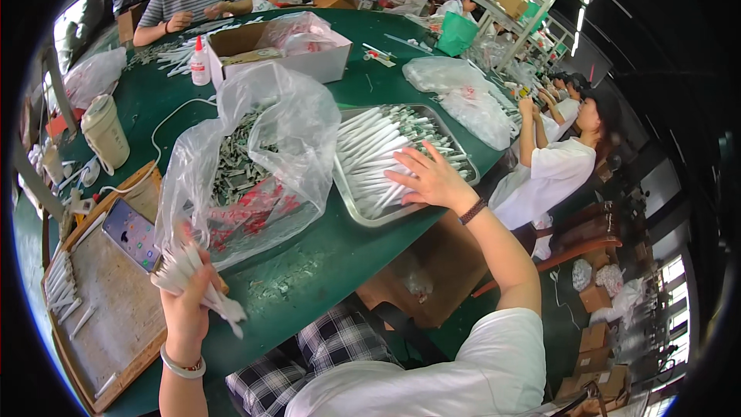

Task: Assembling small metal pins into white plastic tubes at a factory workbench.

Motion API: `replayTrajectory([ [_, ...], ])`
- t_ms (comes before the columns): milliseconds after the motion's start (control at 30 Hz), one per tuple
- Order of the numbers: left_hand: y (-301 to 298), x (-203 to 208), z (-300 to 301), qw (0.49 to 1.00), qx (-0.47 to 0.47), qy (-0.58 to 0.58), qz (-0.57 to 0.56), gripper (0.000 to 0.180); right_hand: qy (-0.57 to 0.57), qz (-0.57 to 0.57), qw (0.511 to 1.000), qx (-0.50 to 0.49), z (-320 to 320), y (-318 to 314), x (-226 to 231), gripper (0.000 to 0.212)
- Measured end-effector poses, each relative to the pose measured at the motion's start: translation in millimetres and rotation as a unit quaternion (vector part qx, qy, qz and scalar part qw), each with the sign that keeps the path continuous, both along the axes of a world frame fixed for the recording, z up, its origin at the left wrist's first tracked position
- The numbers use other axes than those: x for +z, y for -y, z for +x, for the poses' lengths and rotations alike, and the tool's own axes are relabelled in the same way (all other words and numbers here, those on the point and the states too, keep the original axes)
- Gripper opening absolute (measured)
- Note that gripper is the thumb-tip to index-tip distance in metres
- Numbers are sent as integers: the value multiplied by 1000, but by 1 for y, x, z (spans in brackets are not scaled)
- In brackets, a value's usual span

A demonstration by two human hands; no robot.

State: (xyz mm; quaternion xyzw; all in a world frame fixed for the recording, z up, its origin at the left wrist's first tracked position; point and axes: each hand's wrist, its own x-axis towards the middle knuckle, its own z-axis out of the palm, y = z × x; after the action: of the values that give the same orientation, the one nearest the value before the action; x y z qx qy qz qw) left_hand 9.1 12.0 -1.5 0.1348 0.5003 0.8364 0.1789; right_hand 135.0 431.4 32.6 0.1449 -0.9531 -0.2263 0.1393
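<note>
My left hand (191, 287) is closed around a bunch of white tapered sticks (179, 264), held above the wooden board's edge. My right hand (429, 176) lies with fingers spread over white pen-like sticks (370, 153) in a metal tray (386, 221), touching the ones at the right. Many of these sticks have grey-green ends on the far side. Between my hands stands a clear plastic bag (297, 127), its mouth wide, with small dark grey-green pieces (241, 158) and red bits (251, 212) inside.
A phone (131, 233) lies on a wood-framed board (116, 301) with loose sticks. Behind are a cup (105, 131), a glue bottle (199, 62), a white box (285, 69) and plastic bags (463, 96). Co-workers sit across the green table (378, 77) and at the right.
</note>
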Motion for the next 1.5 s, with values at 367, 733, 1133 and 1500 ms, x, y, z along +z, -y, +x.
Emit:
replayTrajectory([
  [367, -89, 34, 29, 767, -247, -552, -216, 22, 34, -28, 999, 22, -26, 10, -4, 63],
  [733, -193, 1, 35, 631, -226, -640, -375, 24, 38, -30, 998, 38, -19, -4, 1, 75],
  [1133, -187, 1, 37, 654, -223, -628, -358, 23, 57, -42, 996, 62, -11, -18, -5, 66],
  [1500, -177, 3, 40, 669, -241, -616, -340, 21, -5, -124, 980, 158, -5, 3, -11, 33],
])
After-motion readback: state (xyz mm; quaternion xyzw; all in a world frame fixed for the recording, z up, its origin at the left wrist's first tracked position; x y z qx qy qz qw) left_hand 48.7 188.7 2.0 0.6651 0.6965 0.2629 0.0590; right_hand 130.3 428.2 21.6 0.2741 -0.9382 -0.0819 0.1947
